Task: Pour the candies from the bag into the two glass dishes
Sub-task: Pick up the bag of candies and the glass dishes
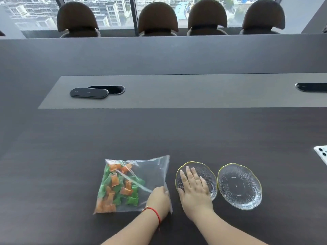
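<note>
Four brown chairs (pixel 158 18) stand in a row along the far side of a long dark counter (pixel 70 147), with windows (pixel 115 11) behind them showing city buildings. A paler grey strip (pixel 177 91) runs across the middle of the counter; a black oval lid (pixel 89 93) lies on it, partly over a dark cable opening (pixel 113 89), and a second opening (pixel 311 87) sits at the right edge.

Near the front edge lies a clear plastic bag (pixel 150 174), flat on the counter. Green and orange wrapped candies (pixel 118 188) are bunched in its left half; its right half looks empty. Just to the right of the bag are two clear ribbed glass dishes with yellowish rims, side by side and almost touching. Both dishes are empty. The left dish (pixel 207 170) is partly covered by the right hand (pixel 194 186), which rests palm down on it with fingers spread and flat, so its grip is open and holds nothing. The right dish (pixel 239 186) is untouched.

The left hand (pixel 159 198) rests on the bag's lower right corner with fingers curled down onto the plastic; whether its grip pinches the bag or only presses it cannot be told. A red string bracelet (pixel 154 212) circles that wrist. A white phone corner (pixel 321 154) shows at the far right edge.
</note>
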